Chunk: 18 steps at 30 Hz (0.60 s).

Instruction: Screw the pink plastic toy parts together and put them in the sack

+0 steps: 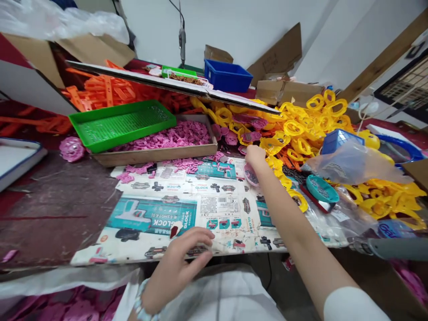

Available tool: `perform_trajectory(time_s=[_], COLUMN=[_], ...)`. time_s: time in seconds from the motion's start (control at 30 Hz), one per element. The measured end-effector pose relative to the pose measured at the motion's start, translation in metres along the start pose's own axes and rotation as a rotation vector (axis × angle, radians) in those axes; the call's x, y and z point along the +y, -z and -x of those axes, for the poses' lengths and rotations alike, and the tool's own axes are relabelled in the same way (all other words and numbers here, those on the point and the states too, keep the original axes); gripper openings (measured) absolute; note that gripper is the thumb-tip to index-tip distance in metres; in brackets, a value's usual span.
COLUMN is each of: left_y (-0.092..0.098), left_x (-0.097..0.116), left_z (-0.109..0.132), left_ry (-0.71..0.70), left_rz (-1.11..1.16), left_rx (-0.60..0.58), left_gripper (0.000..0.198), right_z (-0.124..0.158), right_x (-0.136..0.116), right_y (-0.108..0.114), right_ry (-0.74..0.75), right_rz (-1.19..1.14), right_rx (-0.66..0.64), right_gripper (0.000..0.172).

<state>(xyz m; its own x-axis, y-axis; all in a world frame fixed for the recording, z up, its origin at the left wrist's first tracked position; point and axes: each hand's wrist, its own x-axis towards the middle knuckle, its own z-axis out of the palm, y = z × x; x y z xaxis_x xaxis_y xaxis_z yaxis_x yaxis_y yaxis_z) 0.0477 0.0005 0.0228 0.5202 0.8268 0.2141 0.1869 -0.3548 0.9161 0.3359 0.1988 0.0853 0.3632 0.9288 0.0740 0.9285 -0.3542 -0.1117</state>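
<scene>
My right hand (256, 157) reaches forward to the edge of a heap of yellow plastic rings (301, 129) and is closed around a round pink plastic part (250, 174). My left hand (182, 263) rests near the front edge of a printed cardboard sheet (187, 209), fingers curled and pinched on a small pale piece that I cannot make out. A shallow tray of small pink parts (174, 136) lies beyond the sheet.
A green perforated tray (120, 122) leans on the pink-parts tray. Orange plastic pieces (100, 91) pile at the back left under a long board (174, 84). A blue bin (227, 76), cardboard boxes, a teal dish (323, 189) and plastic bags stand to the right.
</scene>
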Motion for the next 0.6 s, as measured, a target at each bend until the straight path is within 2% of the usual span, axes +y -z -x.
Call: perform_trajectory(time_s=[0.1,0.2,0.27,0.33,0.37,0.4,0.47,0.5,0.6], left_y=[-0.002,0.002,0.004,0.004,0.004,0.004,0.007,0.009,0.02], left_x=[-0.011,-0.018,-0.019,-0.019,-0.019,-0.019,-0.018,-0.018,-0.018], left_z=[-0.011,-0.018,-0.024,-0.031,-0.033,-0.035,-0.033,-0.03,-0.015], left_ry=[0.119,0.234,0.344,0.462,0.515,0.562,0.617,0.626,0.629], left_rz=[0.174,0.454,0.776,1.104,1.218,1.283,1.301,1.282,1.225], left_rx=[0.055,0.203,0.289,0.271,0.242,0.227,0.274,0.322,0.417], left_gripper=[0.015,0.018,0.027,0.048,0.056,0.06,0.054,0.051,0.049], right_z=[0.0,0.033,0.068,0.105,0.122,0.137,0.162,0.174,0.211], right_x=[-0.004,-0.016,-0.03,-0.045,-0.052,-0.058,-0.065,-0.066,-0.058], right_y=[0.007,0.023,0.029,0.029,0.027,0.026,0.029,0.033,0.053], right_ry=[0.034,0.201,0.416,0.693,0.885,1.085,1.288,1.313,1.207], right_rz=[0.096,0.12,0.085,0.024,-0.036,-0.13,-0.267,-0.318,-0.499], right_rx=[-0.019,0.022,0.015,-0.094,-0.168,-0.22,-0.268,-0.268,-0.246], right_gripper=[0.026,0.018,0.017,0.01,0.009,0.009,0.014,0.018,0.02])
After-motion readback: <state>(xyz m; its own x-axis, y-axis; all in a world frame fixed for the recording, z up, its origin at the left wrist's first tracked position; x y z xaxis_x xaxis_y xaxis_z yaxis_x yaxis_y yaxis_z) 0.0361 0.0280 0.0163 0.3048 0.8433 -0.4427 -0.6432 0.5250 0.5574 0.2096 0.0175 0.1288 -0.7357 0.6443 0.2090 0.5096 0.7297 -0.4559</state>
